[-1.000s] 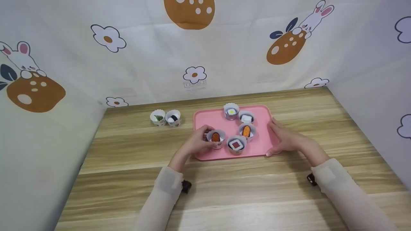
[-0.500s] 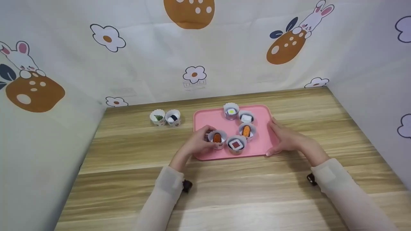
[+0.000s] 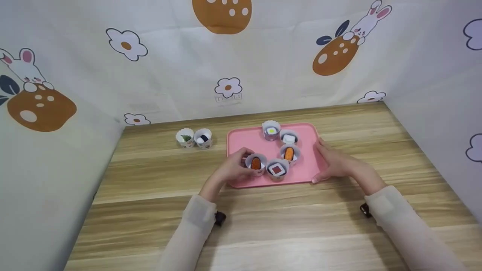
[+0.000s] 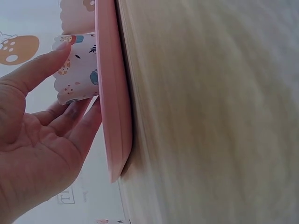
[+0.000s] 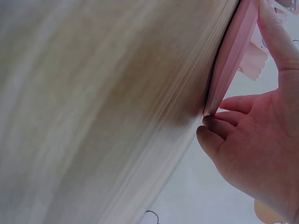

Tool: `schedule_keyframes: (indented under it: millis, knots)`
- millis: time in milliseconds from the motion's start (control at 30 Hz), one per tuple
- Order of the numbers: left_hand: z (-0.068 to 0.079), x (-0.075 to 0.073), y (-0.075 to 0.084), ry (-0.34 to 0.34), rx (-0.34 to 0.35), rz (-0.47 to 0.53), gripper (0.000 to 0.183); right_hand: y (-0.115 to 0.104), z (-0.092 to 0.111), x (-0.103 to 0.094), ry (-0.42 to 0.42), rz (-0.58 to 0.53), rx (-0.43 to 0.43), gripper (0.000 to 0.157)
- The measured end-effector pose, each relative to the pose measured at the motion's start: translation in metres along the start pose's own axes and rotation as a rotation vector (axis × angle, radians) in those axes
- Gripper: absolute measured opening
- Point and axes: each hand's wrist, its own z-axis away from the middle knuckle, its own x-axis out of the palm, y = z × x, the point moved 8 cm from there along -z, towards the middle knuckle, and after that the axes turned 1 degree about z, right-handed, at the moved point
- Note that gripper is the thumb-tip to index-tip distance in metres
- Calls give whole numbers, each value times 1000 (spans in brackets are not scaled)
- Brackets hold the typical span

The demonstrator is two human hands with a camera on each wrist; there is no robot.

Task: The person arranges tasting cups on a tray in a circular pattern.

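My left hand [image 3: 234, 165] grips a paper cup holding red-orange roe sushi [image 3: 255, 164], thumb on one side and fingers on the other. In the left wrist view this patterned cup [image 4: 80, 70] has its base at the tray's rim. It stands close beside a cup with a square sushi roll [image 3: 277, 170], near the front of the pink tray [image 3: 241, 137]. My right hand [image 3: 336, 162] is spread against the tray's right side, thumb at the front corner. In the right wrist view its extended fingers [image 5: 236, 103] touch the tray edge [image 5: 232, 51].
Along the tray's right half run an orange-topped sushi cup [image 3: 289, 154], a white-topped cup [image 3: 289, 138] and a yellow-centred roll cup [image 3: 271, 130]. Left of the tray stand a green-topped cup [image 3: 185, 138] and a rice ball cup [image 3: 203, 138]. A printed cloth [image 3: 180, 75] rises behind the wooden table [image 3: 286, 226].
My left hand has shifted the roe sushi cup slightly to the right, closer to the square roll's cup. The right hand and the tray look unchanged.
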Motion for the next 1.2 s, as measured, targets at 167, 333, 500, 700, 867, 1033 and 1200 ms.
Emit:
schedule_keyframes:
  millis: [167,333,500,700,867,1033,1200]
  knots:
    - [0,0,-1,-1,-7,-22,55,0,0,0,0,2,2,135]
    - [2,-1,-1,-7,-14,-23,58,1,0,1,-3,6,5,136]
    - [3,-1,1,-7,-11,-14,64,2,-1,2,-6,4,14,137]
    - [4,-2,1,-9,-15,17,66,2,-2,2,-5,5,12,137]
    - [5,-3,1,-12,-7,46,64,1,-1,1,3,1,-3,136]
    - [7,-4,0,-23,1,85,61,1,-1,0,12,-11,-21,134]
    - [8,-4,-3,-31,-3,116,61,0,-1,1,6,-19,-18,134]
